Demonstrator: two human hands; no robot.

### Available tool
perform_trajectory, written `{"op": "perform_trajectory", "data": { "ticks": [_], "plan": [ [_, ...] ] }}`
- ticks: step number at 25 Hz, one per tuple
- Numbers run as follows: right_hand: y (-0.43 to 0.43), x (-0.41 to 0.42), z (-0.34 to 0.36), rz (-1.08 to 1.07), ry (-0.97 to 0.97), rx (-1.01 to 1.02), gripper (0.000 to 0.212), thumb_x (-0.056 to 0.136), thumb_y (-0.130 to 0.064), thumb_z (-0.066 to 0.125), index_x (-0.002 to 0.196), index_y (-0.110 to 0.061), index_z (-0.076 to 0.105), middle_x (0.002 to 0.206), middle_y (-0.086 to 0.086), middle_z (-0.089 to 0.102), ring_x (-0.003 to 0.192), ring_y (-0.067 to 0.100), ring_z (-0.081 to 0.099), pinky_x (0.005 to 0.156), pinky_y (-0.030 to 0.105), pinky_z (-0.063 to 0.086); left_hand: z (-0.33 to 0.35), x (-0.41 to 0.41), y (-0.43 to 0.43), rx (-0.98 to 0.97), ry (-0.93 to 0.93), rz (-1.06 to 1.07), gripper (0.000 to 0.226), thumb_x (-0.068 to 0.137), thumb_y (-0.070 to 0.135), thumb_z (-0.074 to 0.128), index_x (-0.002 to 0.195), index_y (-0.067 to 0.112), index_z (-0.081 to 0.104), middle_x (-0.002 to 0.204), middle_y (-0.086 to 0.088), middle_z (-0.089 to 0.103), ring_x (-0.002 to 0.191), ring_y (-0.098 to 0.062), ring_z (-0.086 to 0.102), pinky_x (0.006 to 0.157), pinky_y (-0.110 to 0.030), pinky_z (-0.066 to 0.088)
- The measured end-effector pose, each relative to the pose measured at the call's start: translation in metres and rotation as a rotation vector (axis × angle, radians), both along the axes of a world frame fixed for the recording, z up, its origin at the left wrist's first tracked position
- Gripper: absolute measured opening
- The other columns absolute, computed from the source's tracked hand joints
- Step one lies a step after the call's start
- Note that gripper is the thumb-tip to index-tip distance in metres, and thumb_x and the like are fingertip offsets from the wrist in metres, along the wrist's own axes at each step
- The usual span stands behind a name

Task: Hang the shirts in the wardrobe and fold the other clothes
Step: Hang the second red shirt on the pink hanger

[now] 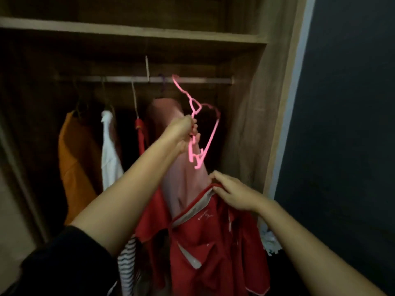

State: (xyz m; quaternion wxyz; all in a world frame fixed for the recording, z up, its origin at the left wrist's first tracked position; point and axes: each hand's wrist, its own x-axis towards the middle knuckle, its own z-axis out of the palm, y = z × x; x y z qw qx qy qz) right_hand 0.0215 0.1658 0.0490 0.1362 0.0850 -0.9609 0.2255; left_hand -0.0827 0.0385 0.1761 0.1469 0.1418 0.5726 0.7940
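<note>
Four garments on the rail (145,79), packed from left to centre: orange garment (77,167), white garment (110,159), narrow red garment (140,135), pink garment (181,182). Open stretch of rail right of the pink one, up to the wardrobe side panel (256,124). Shelf (128,32) close above the rail, tight headroom. Dark wall (352,124) past the panel edge, far right.

Left hand (183,133) raised in front of the pink garment, fingers curled tight round the pink hanger (205,129), gripping it on its lower half. Hanger tilted, hook up and to the left at rail height, overlapping the rail (hooked on or just in front: cannot tell, blurred). Far arm of the hanger out toward the free gap near the side panel.

Right hand (233,195) lower, near the panel's inner edge, thumb and fingers closed on the collar of the red shirt (205,242), pinching the edge. Shirt hanging down from that pinch, below the hanger and apart from it, partly in front of the pink garment's lower end, not yet on the rail.

Striped garment (128,259) low down under the left forearm. Black sleeve (64,263) on the left upper arm.
</note>
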Motion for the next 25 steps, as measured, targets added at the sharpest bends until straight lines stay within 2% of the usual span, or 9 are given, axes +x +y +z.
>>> {"op": "perform_trajectory", "data": {
  "ticks": [5,9,11,13,15,17,20,22,25],
  "plan": [
    [-0.005,-0.01,0.011,0.078,-0.219,0.358,0.034,0.076,0.004,0.045,0.075,-0.022,0.066,0.094,0.003,0.039,0.09,0.021,0.048,0.083,0.03,0.042,-0.05,0.024,-0.109,-0.319,0.303,0.226,0.024,0.094,0.02,0.044,0.081,0.013,0.062,0.037,0.01,0.036,0.029,-0.004,0.028,0.038,-0.012,0.023],
    [-0.003,-0.015,0.018,0.04,-0.143,0.658,0.032,0.082,0.0,0.047,0.107,-0.009,0.064,0.112,0.012,0.049,0.104,0.032,0.052,0.083,0.033,0.04,-0.079,0.071,-0.21,-0.563,0.594,0.361,0.021,0.093,0.025,0.055,0.082,0.026,0.072,0.041,0.012,0.043,0.034,0.001,0.035,0.036,-0.012,0.03],
    [-0.001,-0.01,0.022,0.021,-0.098,0.529,0.04,0.083,0.002,0.046,0.119,-0.009,0.059,0.124,0.014,0.047,0.111,0.034,0.051,0.091,0.031,0.04,-0.087,0.103,-0.246,-0.578,0.554,0.332,0.025,0.09,0.023,0.059,0.073,0.031,0.075,0.045,0.007,0.045,0.034,-0.001,0.035,0.034,-0.01,0.028],
    [0.001,-0.002,0.027,0.036,-0.103,0.361,0.052,0.078,0.005,0.048,0.129,-0.007,0.051,0.131,0.015,0.04,0.119,0.03,0.047,0.1,0.025,0.036,-0.087,0.133,-0.267,-0.596,0.516,0.303,0.015,0.08,0.045,0.065,0.074,0.037,0.075,0.04,0.002,0.045,0.034,-0.002,0.035,0.033,-0.01,0.026],
    [0.001,0.004,0.028,0.04,-0.175,0.278,0.068,0.073,0.01,0.048,0.138,-0.006,0.039,0.139,0.013,0.03,0.128,0.025,0.039,0.102,0.017,0.032,-0.087,0.148,-0.277,-0.648,0.534,0.307,0.033,0.063,0.068,0.067,0.076,0.038,0.076,0.04,0.002,0.047,0.035,-0.003,0.037,0.033,-0.011,0.027],
    [0.001,0.008,0.025,0.034,-0.201,0.253,0.076,0.07,0.01,0.047,0.142,-0.009,0.032,0.145,0.008,0.021,0.133,0.025,0.032,0.106,0.023,0.034,-0.085,0.154,-0.278,-0.662,0.535,0.336,0.014,0.079,0.046,0.066,0.073,0.038,0.076,0.041,0.002,0.048,0.036,-0.004,0.038,0.033,-0.012,0.028],
    [0.004,0.007,0.02,0.008,-0.197,0.202,0.082,0.068,0.009,0.045,0.145,-0.011,0.026,0.151,0.004,0.011,0.138,0.027,0.024,0.111,0.033,0.032,-0.085,0.152,-0.284,-0.733,0.589,0.406,0.026,0.086,0.027,0.061,0.068,0.041,0.074,0.04,0.002,0.047,0.034,-0.006,0.04,0.032,-0.013,0.029],
    [0.004,0.008,0.02,0.004,-0.191,0.147,0.082,0.069,0.012,0.044,0.146,-0.01,0.025,0.153,0.005,0.01,0.14,0.025,0.021,0.112,0.029,0.028,-0.08,0.159,-0.288,-0.676,0.578,0.411,0.015,0.077,0.052,0.066,0.069,0.041,0.074,0.04,0.001,0.047,0.034,-0.007,0.04,0.033,-0.012,0.028],
    [0.002,0.007,0.018,0.02,-0.177,0.065,0.082,0.068,0.014,0.044,0.145,-0.01,0.029,0.152,0.005,0.014,0.141,0.023,0.021,0.113,0.027,0.025,-0.079,0.163,-0.293,-0.605,0.577,0.391,0.048,0.049,0.078,0.068,0.074,0.037,0.076,0.044,0.0,0.046,0.035,-0.009,0.04,0.034,-0.012,0.027]
  ]
}}
